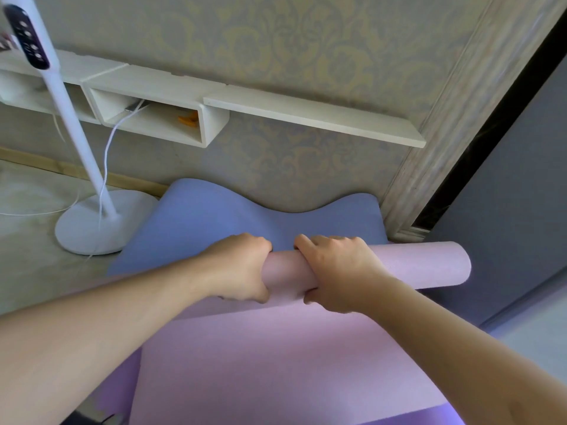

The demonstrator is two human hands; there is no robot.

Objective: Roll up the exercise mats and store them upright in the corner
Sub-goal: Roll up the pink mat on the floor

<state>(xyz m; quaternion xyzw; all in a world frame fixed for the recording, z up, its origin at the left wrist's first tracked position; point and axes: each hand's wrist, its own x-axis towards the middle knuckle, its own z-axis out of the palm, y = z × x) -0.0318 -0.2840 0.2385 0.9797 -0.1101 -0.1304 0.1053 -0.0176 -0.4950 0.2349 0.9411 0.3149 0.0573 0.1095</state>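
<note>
Head view, looking down at the floor by a wall. Left hand (pixel 237 268) is curled over the rolled part of a pale pink foam exercise mat (pixel 423 265), fingers wrapped over the top and far side, thumb tucked under the near side; it grips the roll near its middle. Right hand (pixel 334 271) is just beside it, same pose, fingers hooked over the far side of the roll, thumb under the near edge, gripping. A short stretch of the roll shows between the two hands, which do not touch. The roll lies sideways across the view, its right end sticking out past the right hand toward a dark grey door panel (pixel 506 194). The unrolled rest of the pink mat runs flat from the roll toward the camera, under both forearms. Beneath it lies a blue-lilac foam exercise mat (pixel 214 216), flat, its far edge wavy and curled up against the patterned beige wallpapered wall (pixel 276 56). A darker purple mat edge (pixel 119 378) shows under the pink mat at lower left; cannot tell if it is part of the blue one. Left of the mats stands a white floor fan stand with a round base (pixel 89 228), the base just beside the blue mat's corner, with a white cable (pixel 106 154) hanging down to it. On the wall is a white shelf unit with open cubbies (pixel 171 118), and something small and orange (pixel 188 120) sits in one cubby.
</note>
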